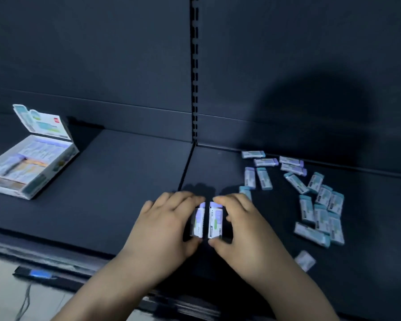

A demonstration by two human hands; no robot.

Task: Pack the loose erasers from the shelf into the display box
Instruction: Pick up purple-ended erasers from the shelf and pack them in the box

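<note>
The display box (36, 181) sits open at the far left of the dark shelf, lid tilted up, with several erasers lying inside. Several loose erasers (320, 205) in pale sleeves with purple or teal ends are scattered on the right part of the shelf. At the front middle, my left hand (162, 225) grips an upright stack of erasers (199, 222) between fingers and thumb. My right hand (241, 228) grips a second stack (215, 221) the same way. The two stacks stand side by side, a narrow gap between them.
The dark shelf (116, 181) has a seam at its middle under a slotted upright post (194, 72) on the back wall. One eraser (305, 260) lies near the front edge by my right wrist. A label strip (38, 273) runs below the shelf edge.
</note>
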